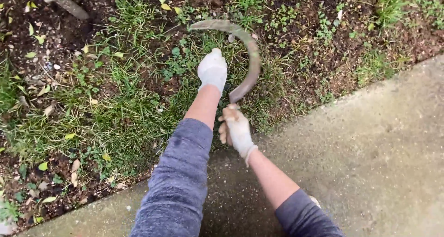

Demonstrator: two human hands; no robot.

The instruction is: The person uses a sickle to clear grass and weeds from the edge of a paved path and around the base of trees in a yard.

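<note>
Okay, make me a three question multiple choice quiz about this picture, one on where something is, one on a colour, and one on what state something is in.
1. Where does the sickle's curved blade lie?
A. Over the grass, arching beyond the left hand
B. Flat on the concrete
C. Behind the person's sleeves

2. What colour are the gloves on both hands?
A. Black
B. Whitish
C. Bright orange

3. What is the right hand doing?
A. Lying open on the concrete
B. Closed around the sickle's handle
C. Tucked in a pocket

Answers:
1 A: the blade curves above the grass patch, past the left hand, not on the concrete slab.
2 B: both gloves look whitish, the right one soiled.
3 B: its fingers wrap the handle at the blade's base, while the left hand presses into the grass.
</note>
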